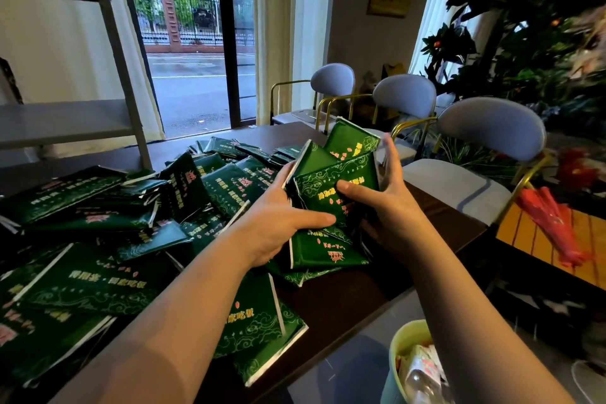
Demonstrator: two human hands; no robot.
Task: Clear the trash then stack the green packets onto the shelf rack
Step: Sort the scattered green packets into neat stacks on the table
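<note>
Trash part looks about done, we reckon: the bin (406, 336) at the lower right has wrappers and what looks like a bottle in it, and we can't spot loose rubbish among the packets. Stacking has barely started though. No packets show on the shelf rack (65, 121) at the upper left, and the big pile of green packets (98, 239) sprawls over the table (344, 298) across the left half of the frame. At centre frame our left hand (278, 220) and right hand (382, 197) clamp a bundle (331, 177) between them, thumbs pressed on its front, fingers wrapped round the sides, just above the table.
</note>
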